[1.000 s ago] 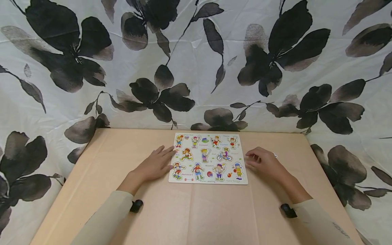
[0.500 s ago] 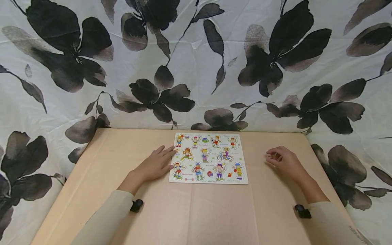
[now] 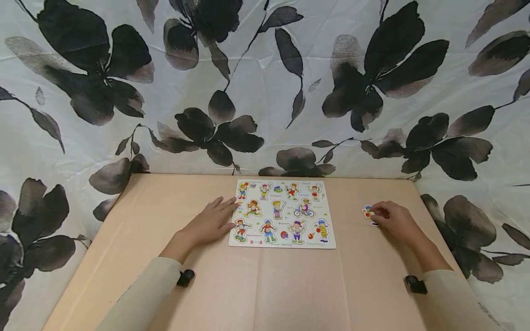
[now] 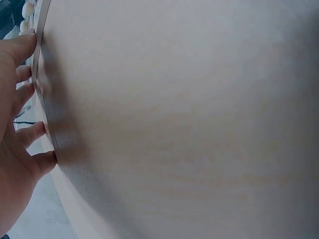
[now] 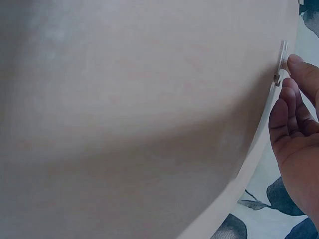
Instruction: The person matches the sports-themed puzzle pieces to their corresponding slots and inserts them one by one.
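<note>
A white puzzle board (image 3: 282, 243) printed with rows of small sports figures lies flat on the table, in the head view's middle. My left hand (image 3: 208, 223) has its fingers spread, the tips right at the board's left edge; the left wrist view (image 4: 20, 124) shows the same hand from the side. Right of the board, my right hand (image 3: 394, 221) pinches a small figure-shaped puzzle piece (image 3: 366, 210) with a blue top, low over the table. Fingers cover much of that piece. Edge-on in the right wrist view, the puzzle piece (image 5: 282, 54) appears as a thin strip beside the thumb.
The beige tabletop (image 3: 298, 289) stretches around the board and both hands. Behind it hangs a white cloth (image 3: 273, 73) with dark flowers, close along the table's back edge. Round knobs (image 4: 28, 10) stand up from the board in the left wrist view.
My right hand has moved right, from beside the board's right edge out over the table, and the puzzle piece in its fingers now shows. The left hand and the board stay in place.
</note>
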A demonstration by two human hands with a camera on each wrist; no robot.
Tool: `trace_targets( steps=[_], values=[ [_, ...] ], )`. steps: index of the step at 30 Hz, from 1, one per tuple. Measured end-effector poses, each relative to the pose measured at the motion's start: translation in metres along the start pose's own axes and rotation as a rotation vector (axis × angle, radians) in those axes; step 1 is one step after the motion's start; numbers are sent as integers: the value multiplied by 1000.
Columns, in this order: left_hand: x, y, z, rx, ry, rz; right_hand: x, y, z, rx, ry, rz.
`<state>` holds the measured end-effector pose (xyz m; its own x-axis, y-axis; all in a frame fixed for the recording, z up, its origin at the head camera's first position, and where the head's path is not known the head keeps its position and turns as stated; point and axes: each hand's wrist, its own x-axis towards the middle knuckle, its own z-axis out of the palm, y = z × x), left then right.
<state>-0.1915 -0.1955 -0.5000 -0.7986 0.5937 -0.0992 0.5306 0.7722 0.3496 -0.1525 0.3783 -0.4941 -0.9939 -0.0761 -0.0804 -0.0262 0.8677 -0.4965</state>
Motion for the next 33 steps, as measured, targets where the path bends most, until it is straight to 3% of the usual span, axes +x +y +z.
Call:
trace_targets(
  steps=[13,20,33],
  values=[
    [-1,1,5,3,-16,-15,-2,-3,6,-33,13,-38],
    [-1,1,3,7,-14,-11,1,-26,6,-33,41,-108],
    [0,-2,1,23,3,-3,9,-66,26,16,-8,-121]
  ],
)
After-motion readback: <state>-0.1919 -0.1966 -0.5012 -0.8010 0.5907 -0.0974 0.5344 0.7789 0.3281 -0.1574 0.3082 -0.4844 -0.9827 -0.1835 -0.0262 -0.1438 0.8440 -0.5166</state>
